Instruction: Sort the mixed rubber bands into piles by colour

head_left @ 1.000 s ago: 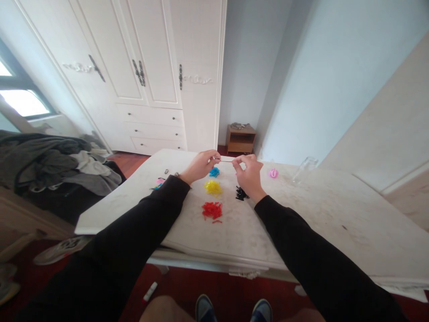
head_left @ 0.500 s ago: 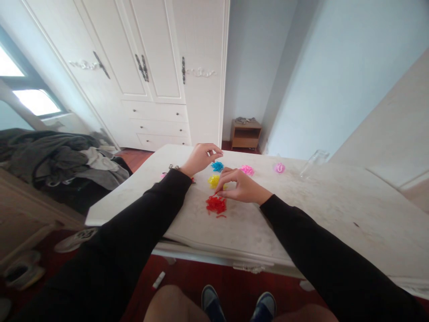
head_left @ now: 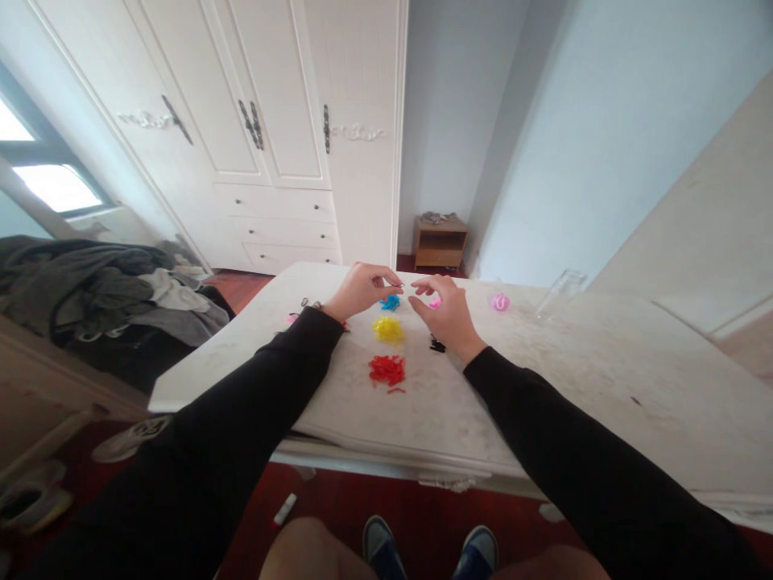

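Note:
My left hand (head_left: pixel 367 290) hovers over the far part of the white table, thumb and forefinger pinched on a tiny dark piece too small to make out. Facing it from the right is my right hand (head_left: pixel 444 314), its thumb and forefinger apart, with nothing visible between them. Below the hands lie a blue pile (head_left: pixel 390 303), a yellow pile (head_left: pixel 387 329) and a red pile (head_left: pixel 386 369) of small strip-like pieces. Partly hidden by my right hand are some pink pieces (head_left: pixel 436 304) and black pieces (head_left: pixel 437 345). More small coloured pieces (head_left: pixel 292 319) show beside my left wrist.
The white table (head_left: pixel 543 403) also carries a pink-and-white bundle (head_left: pixel 500 302) and a clear glass (head_left: pixel 560 294) lying on its side. A white wardrobe (head_left: pixel 283 97) and a small wooden cabinet (head_left: pixel 440 243) stand behind. Dark clothes (head_left: pixel 90 282) are heaped at left.
My right hand has risen from the red pile, where it pinched a red strip, towards my left fingertips. Its fingers have parted. My left hand has barely moved.

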A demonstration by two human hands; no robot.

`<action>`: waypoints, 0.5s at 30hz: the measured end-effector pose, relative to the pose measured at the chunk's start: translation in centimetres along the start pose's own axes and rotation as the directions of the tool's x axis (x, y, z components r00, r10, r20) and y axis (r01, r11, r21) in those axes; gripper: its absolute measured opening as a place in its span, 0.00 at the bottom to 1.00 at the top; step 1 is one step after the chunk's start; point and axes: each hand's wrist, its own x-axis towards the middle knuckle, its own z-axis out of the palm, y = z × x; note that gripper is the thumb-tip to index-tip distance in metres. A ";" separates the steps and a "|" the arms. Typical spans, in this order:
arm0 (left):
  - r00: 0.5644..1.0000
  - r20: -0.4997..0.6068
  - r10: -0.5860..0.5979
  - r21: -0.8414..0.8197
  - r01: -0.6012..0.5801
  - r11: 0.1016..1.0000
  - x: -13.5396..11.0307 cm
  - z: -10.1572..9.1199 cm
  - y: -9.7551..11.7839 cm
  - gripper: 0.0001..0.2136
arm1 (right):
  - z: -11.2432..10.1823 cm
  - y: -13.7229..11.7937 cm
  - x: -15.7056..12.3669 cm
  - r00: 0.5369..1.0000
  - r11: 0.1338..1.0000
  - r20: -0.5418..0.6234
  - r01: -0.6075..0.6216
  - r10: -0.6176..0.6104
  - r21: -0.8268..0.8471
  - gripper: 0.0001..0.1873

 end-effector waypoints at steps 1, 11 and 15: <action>1.000 0.007 0.000 0.002 0.000 1.000 0.0 0.1 0.2 0.09 | 0.0 0.2 0.1 1.000 1.000 -0.017 -0.007 0.007 -0.002 0.08; 0.997 0.070 0.033 0.050 -0.037 0.998 -0.3 0.3 1.0 0.08 | 0.4 1.1 0.2 0.999 1.000 0.029 0.022 -0.023 0.022 0.10; 0.995 0.090 0.030 0.060 -0.035 0.998 -0.3 0.3 1.1 0.07 | 0.2 0.9 0.2 0.998 1.000 0.065 0.005 -0.004 -0.003 0.11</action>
